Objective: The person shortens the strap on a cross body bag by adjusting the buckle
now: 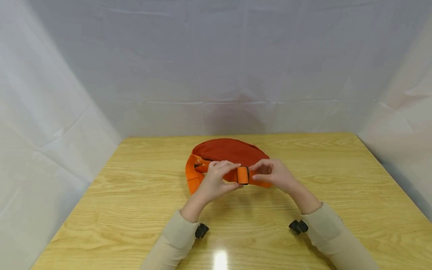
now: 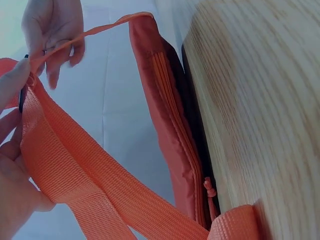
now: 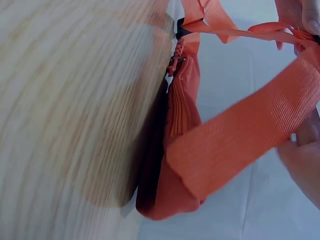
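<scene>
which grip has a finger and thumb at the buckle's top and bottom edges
The left grip: its finger and thumb span the black-edged buckle. The right grip is beside it, at the orange strap.

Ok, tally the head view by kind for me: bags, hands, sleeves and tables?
Bags: 1, the red bag
Hands: 2, left hand and right hand
Sleeves: 2, left sleeve and right sleeve
Tables: 1, the wooden table
Total: 6

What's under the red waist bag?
The wooden table is under the red waist bag. The bag covers the patch beneath it, so whether anything else is hiding there can't be seen.
</scene>
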